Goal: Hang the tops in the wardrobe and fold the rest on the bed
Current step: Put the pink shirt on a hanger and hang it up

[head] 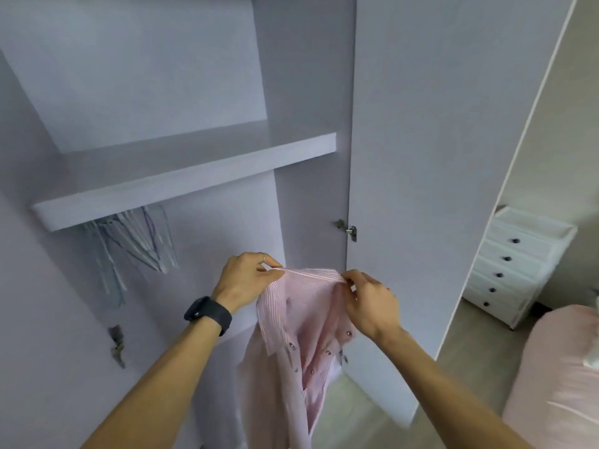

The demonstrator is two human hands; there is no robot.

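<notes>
A pink striped button shirt (pixel 301 322) hangs down in front of the open wardrobe (pixel 194 176). My left hand (pixel 246 280) pinches the left side of its collar, and my right hand (pixel 372 303) pinches the right side. The collar is stretched between them at about the height of the door hinge. Several clear hangers (pixel 136 244) hang under the wardrobe shelf, up and to the left of my left hand. The shirt's lower part drops out of view at the bottom edge.
The wardrobe's open door (pixel 437 189) stands just right of my hands. A white chest of drawers (pixel 515 270) is at the far right, and a pink bed (pixel 564 384) fills the lower right corner. A key (pixel 117 346) hangs in the left door.
</notes>
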